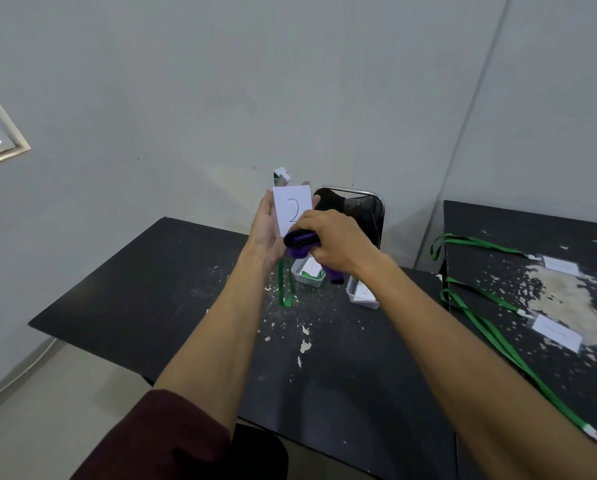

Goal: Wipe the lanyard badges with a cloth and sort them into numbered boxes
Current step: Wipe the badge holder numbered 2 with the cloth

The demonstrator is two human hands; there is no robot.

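Observation:
My left hand (264, 226) holds up a white badge (291, 202) marked with a handwritten 2. Its white clip sticks up above the card. Its green lanyard (285, 289) hangs down from under my palm. My right hand (331, 242) grips a purple cloth (300, 242) and presses it against the badge's lower edge. Below the hands, two small white boxes stand on the black table: the left box (307, 273) holds a green-strapped badge, the right box (361, 294) holds a white card.
The black table (151, 289) is speckled with pale flakes. A second black table (498, 237) at the right carries several badges with green lanyards (491, 327) and a patch of peeled surface. A black chair back (363, 206) stands behind the hands, against the grey wall.

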